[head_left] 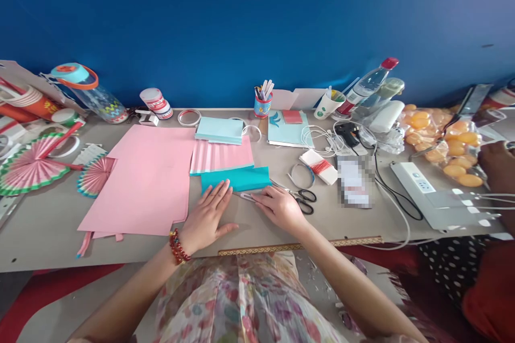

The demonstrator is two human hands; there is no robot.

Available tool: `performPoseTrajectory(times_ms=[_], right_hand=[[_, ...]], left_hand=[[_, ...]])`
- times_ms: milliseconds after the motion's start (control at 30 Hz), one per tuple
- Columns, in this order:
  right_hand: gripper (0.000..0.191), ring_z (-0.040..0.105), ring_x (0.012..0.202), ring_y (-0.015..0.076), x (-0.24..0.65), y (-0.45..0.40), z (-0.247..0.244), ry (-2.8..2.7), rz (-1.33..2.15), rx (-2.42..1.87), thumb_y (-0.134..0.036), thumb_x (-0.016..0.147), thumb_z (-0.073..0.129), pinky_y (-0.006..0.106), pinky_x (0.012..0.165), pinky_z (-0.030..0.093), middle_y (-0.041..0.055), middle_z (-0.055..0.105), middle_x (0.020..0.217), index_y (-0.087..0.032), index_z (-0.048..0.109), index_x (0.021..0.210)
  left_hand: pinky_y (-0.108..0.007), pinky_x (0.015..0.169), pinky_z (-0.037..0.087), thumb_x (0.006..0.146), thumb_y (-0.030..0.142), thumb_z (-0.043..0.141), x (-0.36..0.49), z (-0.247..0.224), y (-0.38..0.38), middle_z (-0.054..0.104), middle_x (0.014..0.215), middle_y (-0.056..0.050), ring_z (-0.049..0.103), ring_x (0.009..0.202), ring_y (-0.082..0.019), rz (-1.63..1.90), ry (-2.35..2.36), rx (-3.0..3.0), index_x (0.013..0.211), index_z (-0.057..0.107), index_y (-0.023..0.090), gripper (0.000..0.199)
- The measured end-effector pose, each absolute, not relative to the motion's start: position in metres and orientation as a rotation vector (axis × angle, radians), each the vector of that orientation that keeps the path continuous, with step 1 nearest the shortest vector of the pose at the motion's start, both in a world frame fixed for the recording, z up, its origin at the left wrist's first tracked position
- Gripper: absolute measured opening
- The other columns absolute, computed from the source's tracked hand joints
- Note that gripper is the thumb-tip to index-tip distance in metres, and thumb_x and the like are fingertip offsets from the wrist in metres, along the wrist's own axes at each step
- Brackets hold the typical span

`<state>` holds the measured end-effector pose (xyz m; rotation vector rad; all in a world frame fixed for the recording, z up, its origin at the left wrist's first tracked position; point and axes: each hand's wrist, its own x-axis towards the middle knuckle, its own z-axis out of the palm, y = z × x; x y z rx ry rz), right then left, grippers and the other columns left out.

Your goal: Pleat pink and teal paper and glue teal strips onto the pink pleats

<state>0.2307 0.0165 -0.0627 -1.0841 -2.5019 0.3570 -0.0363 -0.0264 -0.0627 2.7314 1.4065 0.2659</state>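
A folded strip of teal paper [249, 177] lies on the table in front of me. My left hand [207, 217] is spread flat, fingertips pressing on the paper's lower left part and the thumb apart. Closed fingers of my right hand [279, 206] hold a slim pale tool [246, 196] against the paper's lower edge; its exact kind is too small to tell. Black-handled scissors [306, 201] lie just right of that hand, partly behind it. Above the teal paper are pleated pink paper [221, 155] and a stack of light blue paper [219, 129].
Large pink sheets [148, 177] lie at left, beside folded paper fans [34, 166]. A wooden ruler [257, 249] runs along the front edge. At right are a power strip [418, 179], cables, a bag of orange balls [454, 144] and another person's arm [497, 171]. A bottle [368, 88] stands behind.
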Motion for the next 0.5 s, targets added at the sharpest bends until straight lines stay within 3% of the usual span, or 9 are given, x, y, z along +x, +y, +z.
performPoseTrajectory(times_ms=[500], right_hand=[[0.026,0.058,0.083,0.0180,0.223,0.016,-0.062,-2.502,0.356,-1.077,-0.027,0.098,0.050,0.030,0.075,0.045,0.0060,0.065,0.093,-0.024,0.071,0.114]], left_hand=[[-0.047,0.121,0.020,0.091,0.070,0.038,-0.057,-0.069,-0.032,0.018,0.161,-0.015,0.020,0.149,-0.030,0.210,1.425,2.755,0.157,0.008,0.013,0.092]])
